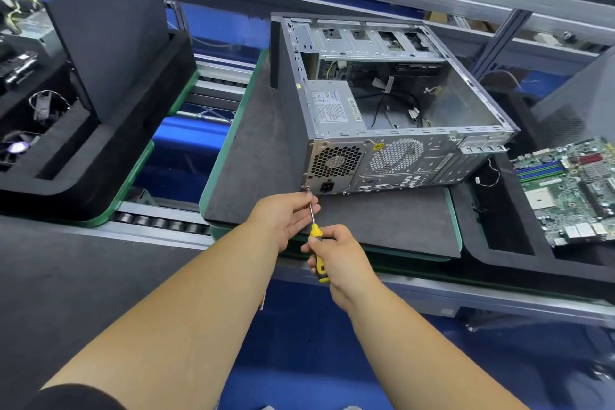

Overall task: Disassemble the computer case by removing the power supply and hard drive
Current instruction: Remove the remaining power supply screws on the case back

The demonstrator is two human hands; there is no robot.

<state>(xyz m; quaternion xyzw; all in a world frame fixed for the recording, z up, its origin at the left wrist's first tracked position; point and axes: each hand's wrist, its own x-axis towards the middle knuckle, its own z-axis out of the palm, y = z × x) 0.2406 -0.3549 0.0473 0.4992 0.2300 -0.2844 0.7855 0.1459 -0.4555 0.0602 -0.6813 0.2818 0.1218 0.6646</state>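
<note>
Working at the rear lower corner of the computer case (382, 103), we have our right hand (336, 256) wrapped around the yellow-and-black handle of the screwdriver (316, 243), while our left hand (286, 213) pinches the bare shaft near the tip to steady it. The tip sits at a screw (307, 189) at the bottom left corner of the power supply (336, 106), which is still seated in the near left corner of the open case, its fan grille and socket facing us. The case lies on its side on a grey foam pad (259, 150) on the tabletop. We cannot make out the hard drive among the bays at the far end.

To do this step well, we judge that we should keep the shaft square to the rear panel, press firmly into the head before turning, and let our left fingers only guide, not brake, the shaft. Once it loosens, those fingers are well placed to catch the screw. A motherboard (572, 190) rests in a tray to the right, well apart.
</note>
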